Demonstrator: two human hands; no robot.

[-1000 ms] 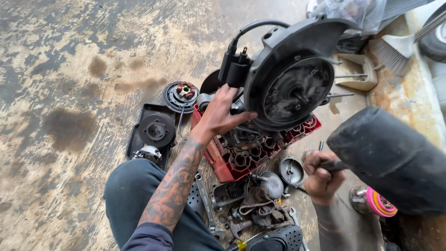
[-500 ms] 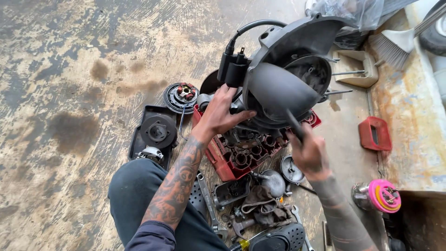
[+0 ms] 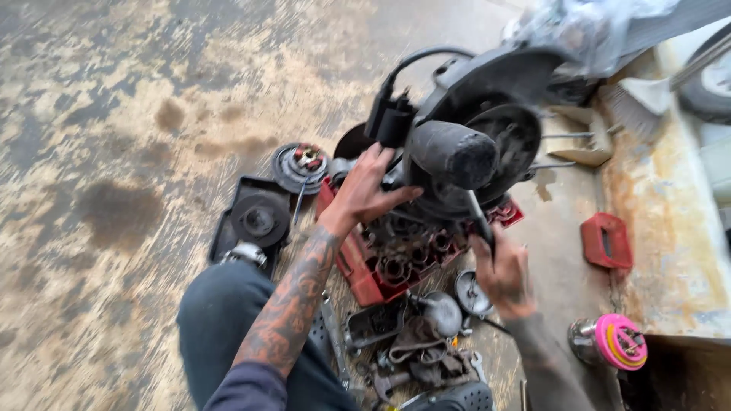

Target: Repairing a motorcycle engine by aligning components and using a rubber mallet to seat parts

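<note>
Since half a second ago, mallet [image 3: 455, 154] head swung nearer the engine [image 3: 499, 114] face. Right hand [image 3: 502, 274]: fingers wrapped on mallet handle. Left hand [image 3: 365, 190]: fingers spread, braced on engine, which stands over red tray [image 3: 358, 270] on the floor [image 3: 114, 114]. Engine likely heavy, rigid, greasy; grip best at casing rim. Mallet head probably dense rubber.

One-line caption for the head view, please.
Left hand steadies a grey engine casing; right hand swings a black mallet.
</note>
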